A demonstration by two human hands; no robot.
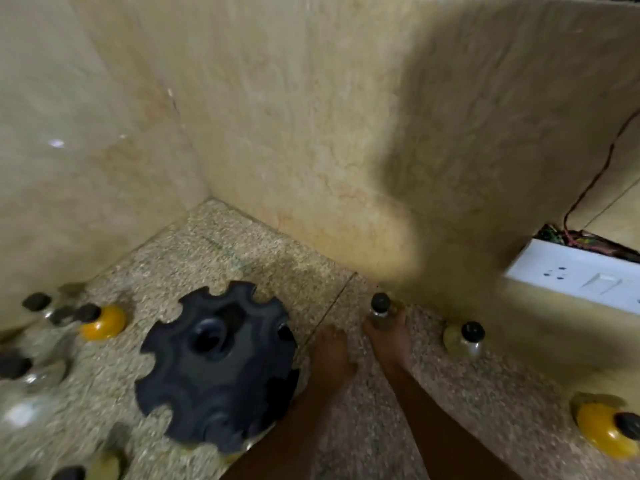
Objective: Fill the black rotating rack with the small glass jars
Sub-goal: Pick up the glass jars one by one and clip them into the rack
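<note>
Small glass jar (380,311): black-capped, upright on the speckled counter (433,393), right of the black rotating rack (218,365).
Right hand (389,336): fingers curled around the jar's body.
Left hand (330,353): resting flat, fingers relaxed.
Handling: likely light, rigid, slick, breakable; best gripped around the body below the cap.
Rack: slots appear empty.

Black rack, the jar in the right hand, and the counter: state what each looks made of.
Black rack: probably moulded plastic, matte, with soft rounded notches. Jar gripped by the right hand: apparently clear glass, see-through body, dark cap likely plastic. Counter: looks like speckled polished stone, perhaps granite.
</note>
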